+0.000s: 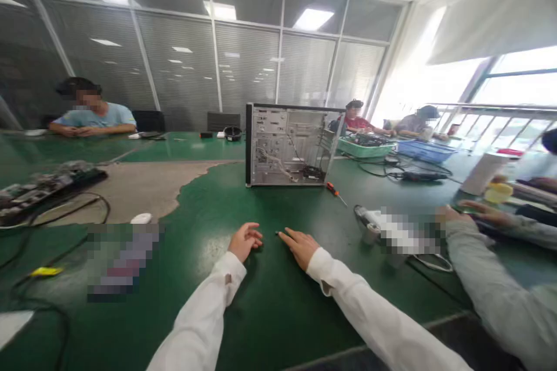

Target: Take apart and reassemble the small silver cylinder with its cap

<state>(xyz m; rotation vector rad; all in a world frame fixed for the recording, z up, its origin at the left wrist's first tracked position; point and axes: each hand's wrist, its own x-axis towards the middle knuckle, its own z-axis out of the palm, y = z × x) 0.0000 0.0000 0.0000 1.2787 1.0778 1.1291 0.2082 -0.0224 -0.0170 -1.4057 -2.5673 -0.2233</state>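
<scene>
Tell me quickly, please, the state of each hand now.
Left hand: open, fingers loosely curled, nothing visible in it.
Right hand: fingers extended, small dark object at the fingertips; whether it is held cannot be told.

From above the left hand point(244, 242) and right hand point(301, 245), the head camera looks forward and down across the table point(270, 319).

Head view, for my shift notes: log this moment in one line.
left hand: loosely curled; right hand: beside small dark piece; computer case: open-sided, on green table; screwdriver: beside case
</scene>
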